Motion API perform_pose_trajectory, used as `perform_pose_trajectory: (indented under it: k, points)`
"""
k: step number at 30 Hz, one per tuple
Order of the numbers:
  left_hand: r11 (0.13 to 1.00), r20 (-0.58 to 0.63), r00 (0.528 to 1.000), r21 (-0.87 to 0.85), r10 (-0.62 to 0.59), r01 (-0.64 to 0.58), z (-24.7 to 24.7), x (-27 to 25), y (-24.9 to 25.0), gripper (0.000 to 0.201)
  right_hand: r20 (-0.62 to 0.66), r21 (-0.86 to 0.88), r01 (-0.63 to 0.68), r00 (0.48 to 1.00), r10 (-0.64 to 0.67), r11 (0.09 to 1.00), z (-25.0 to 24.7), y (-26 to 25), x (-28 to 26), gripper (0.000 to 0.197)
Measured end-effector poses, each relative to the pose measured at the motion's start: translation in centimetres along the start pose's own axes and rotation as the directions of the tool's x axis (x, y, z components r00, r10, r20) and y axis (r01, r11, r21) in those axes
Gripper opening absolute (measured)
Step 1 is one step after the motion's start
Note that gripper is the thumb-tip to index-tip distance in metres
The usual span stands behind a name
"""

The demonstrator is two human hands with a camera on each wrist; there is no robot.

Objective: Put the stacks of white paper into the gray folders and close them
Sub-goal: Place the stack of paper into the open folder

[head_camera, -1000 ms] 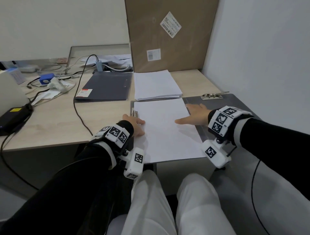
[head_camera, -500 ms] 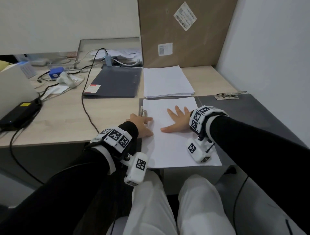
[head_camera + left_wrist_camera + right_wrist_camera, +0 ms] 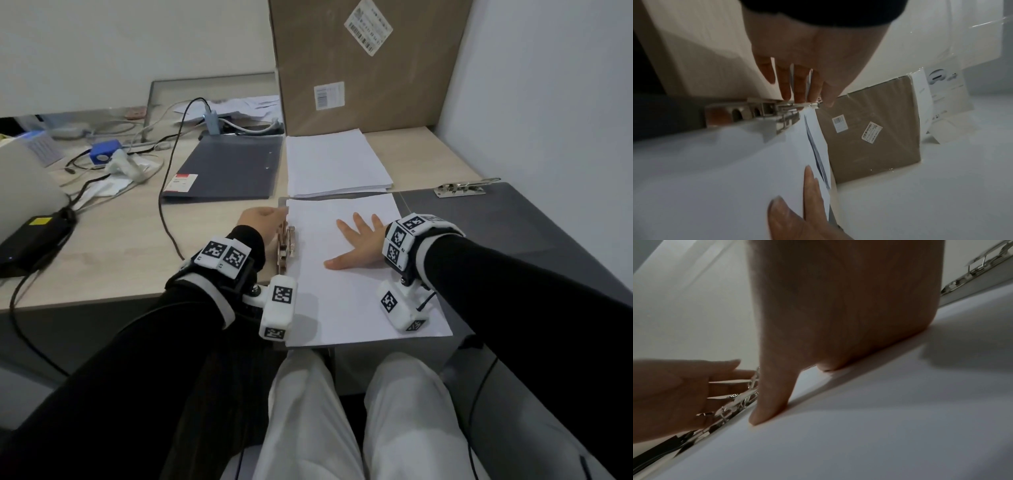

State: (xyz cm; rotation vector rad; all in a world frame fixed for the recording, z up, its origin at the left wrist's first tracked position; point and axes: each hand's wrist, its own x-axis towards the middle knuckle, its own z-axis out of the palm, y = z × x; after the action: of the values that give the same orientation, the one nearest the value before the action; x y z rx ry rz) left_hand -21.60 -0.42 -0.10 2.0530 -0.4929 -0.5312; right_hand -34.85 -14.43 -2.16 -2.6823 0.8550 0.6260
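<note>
Since a second ago my right hand point(image 3: 359, 245) has slid left off the open gray folder point(image 3: 507, 222) and lies spread flat on the paper stack point(image 3: 342, 294) inside it. At the stack's left edge my left hand point(image 3: 260, 219) touches the metal clip point(image 3: 286, 245) with straight fingers. Farther off lie a second stack point(image 3: 334, 162) and, left of it, a closed folder point(image 3: 229, 171).

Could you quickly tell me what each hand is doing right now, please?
Left hand: open, straight fingers touching the metal clip at the paper's left edge.
Right hand: open, pressed flat on the paper stack in the open folder.
</note>
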Motion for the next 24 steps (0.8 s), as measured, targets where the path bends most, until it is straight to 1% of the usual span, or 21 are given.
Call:
perform_pose_trajectory:
  k: [1,2,4,6,7,9,10,12,13,14,15,16,17,19,20,22,24]
  points:
    - [0.999,-0.016,1.0,-0.032,0.021,-0.022,-0.4,0.0,-0.2,0.023,0.001,-0.004,-0.001,1.0,0.001,1.0,0.0,0.0,0.0,0.106]
    - [0.999,-0.005,0.999,-0.041,0.035,-0.036,-1.0,-0.5,-0.2,0.023,0.002,-0.011,-0.002,1.0,0.002,1.0,0.0,0.0,0.0,0.106]
    - [0.999,0.098,0.994,-0.003,0.037,-0.037,-2.2,-0.7,-0.7,0.022,0.004,-0.024,-0.005,1.0,0.005,1.0,-0.1,-0.1,-0.1,0.105]
    - [0.993,0.218,0.976,0.116,-0.024,-0.002,-3.2,-1.2,-1.1,0.015,0.008,-0.027,-0.006,1.0,0.006,1.0,-0.1,-0.1,-0.3,0.104]
    - [0.984,0.27,0.961,0.176,-0.05,0.002,-3.5,-1.4,-1.3,0.019,0.008,-0.03,-0.006,1.0,0.006,1.0,-0.2,-0.1,-0.4,0.103]
    - [0.969,0.33,0.942,0.246,-0.064,-0.02,-3.7,-1.7,-1.7,0.049,0.007,-0.038,-0.007,1.0,0.007,0.999,-0.3,-0.1,-0.5,0.103]
    - [0.962,0.352,0.934,0.268,-0.055,-0.044,-3.6,-2.1,-1.6,0.059,0.007,-0.04,-0.005,1.0,0.006,0.999,-0.3,-0.1,-0.6,0.102]
    - [0.936,0.443,0.896,0.326,-0.027,-0.133,-3.2,-2.6,-1.5,0.067,0.009,-0.042,-0.002,1.0,0.003,0.999,-0.3,0.0,-0.7,0.102]
    - [0.901,0.471,0.882,0.387,-0.01,-0.196,-3.0,-2.5,-1.6,0.073,0.007,-0.045,-0.002,1.0,0.002,0.999,-0.3,-0.1,-0.8,0.102]
    - [0.853,0.48,0.877,0.456,0.005,-0.255,-2.8,-2.6,-1.8,0.084,0.005,-0.046,-0.003,1.0,0.004,0.999,-0.3,0.0,-0.8,0.102]
    - [0.81,0.47,0.883,0.516,0.007,-0.281,-2.6,-2.4,-2.1,0.095,0.005,-0.047,-0.005,1.0,0.006,0.999,-0.3,-0.1,-0.8,0.101]
    - [0.784,0.45,0.893,0.551,0.011,-0.287,-2.5,-2.1,-2.5,0.1,0.005,-0.049,-0.008,1.0,0.008,0.999,-0.3,-0.1,-0.8,0.101]
    - [0.771,0.43,0.902,0.566,0.027,-0.293,-2.4,-2.0,-2.8,0.097,0.009,-0.051,-0.011,1.0,0.012,0.999,-0.4,-0.1,-0.8,0.101]
    - [0.755,0.426,0.903,0.574,0.054,-0.316,-2.4,-2.2,-2.9,0.087,0.009,-0.056,-0.01,1.0,0.011,0.998,-0.3,-0.2,-0.7,0.101]
    - [0.748,0.43,0.901,0.579,0.058,-0.324,-2.5,-2.1,-3.0,0.086,0.007,-0.056,-0.012,1.0,0.013,0.998,-0.3,-0.1,-0.7,0.101]
    - [0.736,0.47,0.881,0.576,0.057,-0.355,-2.9,-2.0,-2.9,0.092,0.012,-0.055,-0.013,1.0,0.014,0.998,-0.4,0.0,-0.7,0.1]
    - [0.733,0.5,0.865,0.573,0.042,-0.367,-3.2,-1.9,-2.8,0.104,0.021,-0.043,0.0,1.0,0.0,0.999,-0.6,0.1,-0.7,0.097]
